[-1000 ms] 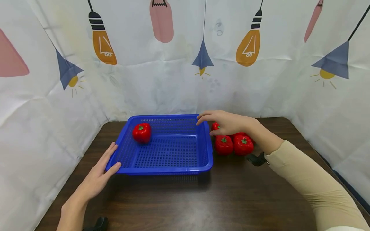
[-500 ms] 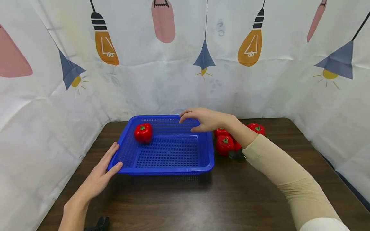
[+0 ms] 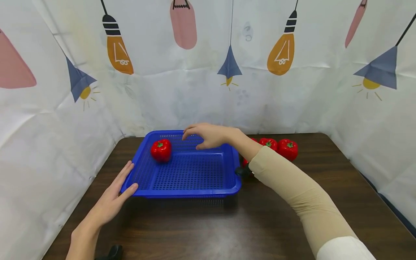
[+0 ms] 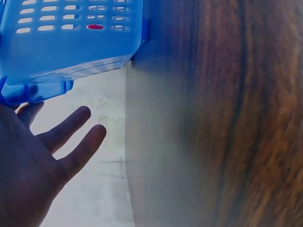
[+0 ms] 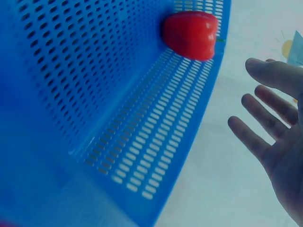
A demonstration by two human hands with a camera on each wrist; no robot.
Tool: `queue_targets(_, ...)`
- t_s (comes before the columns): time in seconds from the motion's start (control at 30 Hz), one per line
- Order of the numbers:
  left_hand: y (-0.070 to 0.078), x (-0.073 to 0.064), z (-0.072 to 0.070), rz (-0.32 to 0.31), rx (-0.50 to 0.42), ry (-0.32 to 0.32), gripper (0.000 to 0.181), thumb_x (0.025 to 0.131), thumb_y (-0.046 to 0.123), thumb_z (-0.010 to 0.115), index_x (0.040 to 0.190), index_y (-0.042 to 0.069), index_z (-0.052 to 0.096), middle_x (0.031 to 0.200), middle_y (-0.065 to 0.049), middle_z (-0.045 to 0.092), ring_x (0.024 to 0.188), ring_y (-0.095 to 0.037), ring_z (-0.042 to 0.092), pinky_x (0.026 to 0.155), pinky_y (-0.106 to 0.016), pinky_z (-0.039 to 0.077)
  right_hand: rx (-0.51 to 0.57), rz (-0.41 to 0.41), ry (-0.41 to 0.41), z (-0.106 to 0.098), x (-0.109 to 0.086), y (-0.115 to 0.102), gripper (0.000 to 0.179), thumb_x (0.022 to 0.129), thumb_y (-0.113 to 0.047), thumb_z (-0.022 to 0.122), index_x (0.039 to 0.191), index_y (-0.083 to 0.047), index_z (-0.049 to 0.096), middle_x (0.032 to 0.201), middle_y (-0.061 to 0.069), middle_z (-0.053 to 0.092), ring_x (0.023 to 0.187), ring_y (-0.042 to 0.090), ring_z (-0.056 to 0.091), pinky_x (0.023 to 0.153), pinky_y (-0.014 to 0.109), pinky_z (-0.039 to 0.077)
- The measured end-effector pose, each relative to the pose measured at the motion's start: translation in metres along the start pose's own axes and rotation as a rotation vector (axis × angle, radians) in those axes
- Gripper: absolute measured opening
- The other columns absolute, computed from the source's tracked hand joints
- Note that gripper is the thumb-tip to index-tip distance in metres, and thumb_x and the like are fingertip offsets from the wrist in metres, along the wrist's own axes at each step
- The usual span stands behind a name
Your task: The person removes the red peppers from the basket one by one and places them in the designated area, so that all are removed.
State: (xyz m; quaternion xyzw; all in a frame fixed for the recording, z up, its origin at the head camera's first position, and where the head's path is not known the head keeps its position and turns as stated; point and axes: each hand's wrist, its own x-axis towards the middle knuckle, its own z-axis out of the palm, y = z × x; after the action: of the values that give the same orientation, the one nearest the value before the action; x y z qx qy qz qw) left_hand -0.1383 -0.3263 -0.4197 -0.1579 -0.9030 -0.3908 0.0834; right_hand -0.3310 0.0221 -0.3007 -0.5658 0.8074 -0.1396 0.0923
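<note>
A blue perforated plastic basket (image 3: 188,191) stands on the table, with one red bell pepper (image 3: 161,150) inside at its left back. My left hand (image 3: 108,202) touches the basket's left front corner, thumb and fingers spread along the rim; the left wrist view shows this hand (image 4: 42,156) beside the basket's outer wall. Above the back part of the basket hovers my right hand (image 3: 209,136), fingers loosely bent and holding nothing. In the right wrist view the same hand (image 5: 284,123) is apart from the pepper (image 5: 190,35).
Several more red bell peppers (image 3: 287,148) lie on the dark wooden table (image 3: 208,227) right of the basket, partly hidden behind the right forearm. A white cloth (image 3: 195,97) printed with lamps hangs behind the table and at both sides.
My right hand has moved left, from over the peppers beside the basket to above the basket's inside. The left hand stays at the corner, and the pepper in the basket has not moved.
</note>
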Motion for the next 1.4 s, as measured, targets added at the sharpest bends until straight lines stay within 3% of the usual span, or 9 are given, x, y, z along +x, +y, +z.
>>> queue_targets(0.27,-0.003,0.001,0.001,0.004,-0.003,0.003,0.069,0.107,0.018,0.055,0.166,0.021,0.020,0.171,-0.002,0.009,0.154,-0.011,0.007,0.115,-0.019,0.008,-0.039,0.020,-0.052,0.010,0.040,-0.007,0.053,0.095,-0.007,0.073,0.145,-0.012,0.055,0.150,0.002,0.049,0.143,0.016,0.040,0.114,0.029,0.032)
queue_targets(0.53,-0.002,0.001,0.002,0.001,-0.001,0.007,0.068,0.107,0.019,0.055,0.166,0.022,0.020,0.171,-0.001,0.009,0.153,-0.009,0.007,0.116,-0.021,0.007,-0.007,0.041,-0.099,0.024,0.069,-0.015,0.065,0.095,-0.007,0.072,0.153,-0.010,0.045,0.162,0.004,0.036,0.149,0.017,0.030,0.115,0.028,0.031)
queue_targets(0.83,-0.003,0.000,0.001,0.008,0.026,0.011,0.069,0.107,0.019,0.056,0.166,0.022,0.021,0.171,-0.002,0.011,0.152,-0.003,0.008,0.113,-0.016,0.008,0.011,0.113,-0.109,0.039,0.091,-0.012,0.074,0.095,-0.006,0.071,0.159,-0.015,0.037,0.166,0.003,0.028,0.152,0.020,0.021,0.117,0.031,0.030)
queue_targets(1.23,-0.003,0.002,0.000,0.005,0.032,0.011,0.069,0.107,0.020,0.055,0.166,0.022,0.020,0.171,-0.003,0.011,0.152,-0.004,0.008,0.116,-0.021,0.008,-0.023,0.167,-0.162,0.055,0.115,-0.016,0.077,0.095,-0.011,0.072,0.161,-0.021,0.034,0.171,0.003,0.016,0.155,0.020,0.012,0.118,0.034,0.027)
queue_targets(1.4,-0.004,0.002,0.001,0.011,0.021,0.013,0.069,0.107,0.019,0.055,0.166,0.023,0.020,0.171,-0.003,0.011,0.152,-0.004,0.009,0.115,-0.019,0.008,-0.058,0.172,-0.156,0.059,0.118,-0.017,0.075,0.096,-0.014,0.072,0.161,-0.022,0.036,0.166,0.001,0.028,0.152,0.020,0.020,0.116,0.034,0.031)
